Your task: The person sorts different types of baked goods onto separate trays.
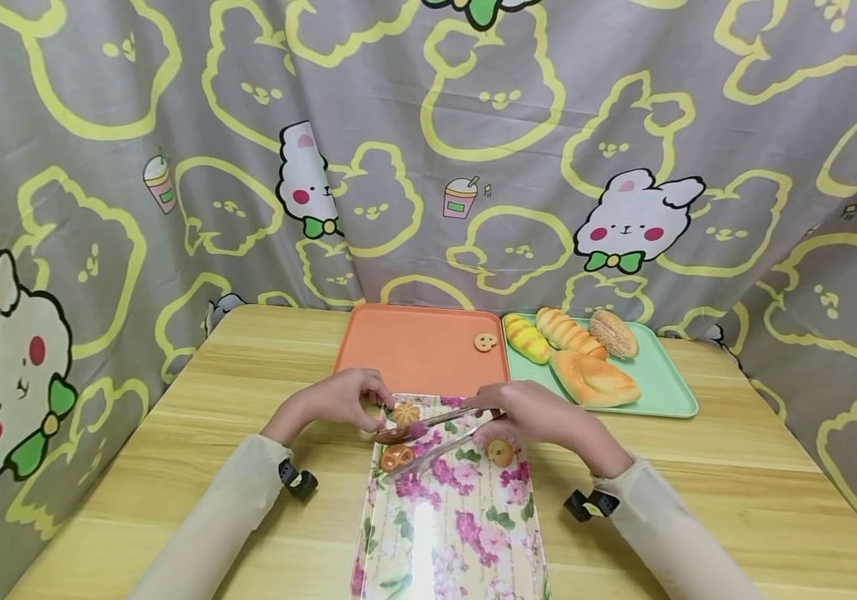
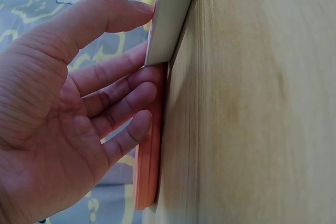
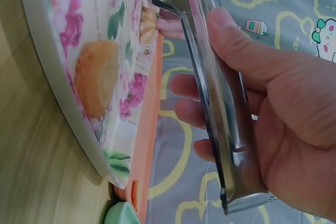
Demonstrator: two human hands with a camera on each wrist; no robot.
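Note:
A floral tray lies in front of me with several biscuits on it. My left hand holds its far left corner, thumb and index finger at the rim in the left wrist view. Near those fingers are a flower-shaped biscuit and a pretzel-shaped biscuit. My right hand grips metal tongs over the tray. Their arms are spread and reach left; one tip is near a brown item by the left thumb, its kind unclear. A round biscuit lies below the right hand.
Behind the floral tray, an orange tray bears a smiley biscuit. At its right, a green tray holds several breads. A patterned curtain hangs behind the wooden table.

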